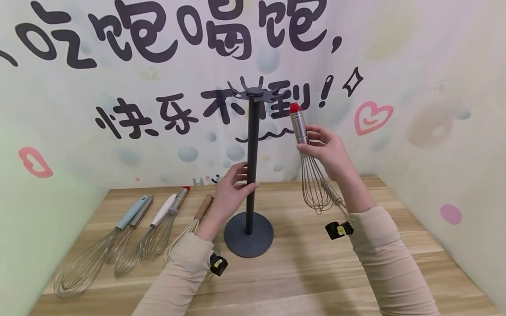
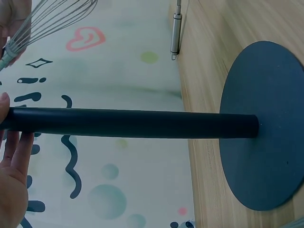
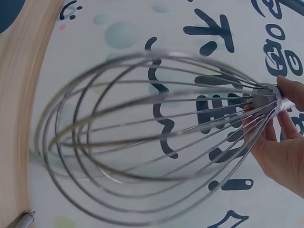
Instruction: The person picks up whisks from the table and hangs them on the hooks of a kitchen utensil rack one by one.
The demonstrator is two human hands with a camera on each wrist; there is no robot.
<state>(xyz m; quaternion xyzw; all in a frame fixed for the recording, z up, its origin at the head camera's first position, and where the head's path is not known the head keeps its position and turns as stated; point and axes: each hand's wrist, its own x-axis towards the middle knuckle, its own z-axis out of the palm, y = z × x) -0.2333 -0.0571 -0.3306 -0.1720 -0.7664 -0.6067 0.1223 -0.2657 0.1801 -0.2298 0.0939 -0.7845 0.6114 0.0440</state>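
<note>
A dark stand with a round base (image 1: 237, 239), a slim pole (image 1: 253, 140) and a hooked top (image 1: 254, 91) stands upright. My left hand (image 1: 231, 193) grips the pole around its lower half, thumb on the near side and fingers behind. In my right hand (image 1: 331, 151) is a whisk (image 1: 300, 125) with a metal handle and red tip. The thumb and fingers hold it by the lower handle, wires (image 3: 142, 142) hanging down, to the right of the pole and off the table. The hooks show no whisk on them.
Several whisks lie on the wooden table (image 1: 292, 281) at left, with light blue (image 1: 136, 206), metal, white (image 1: 164, 210) and brown (image 1: 204, 206) handles; one metal handle has a red tip (image 1: 186, 188). Behind my right forearm lies another metal-handled utensil (image 2: 176, 35). A printed wall (image 1: 189, 166) stands behind.
</note>
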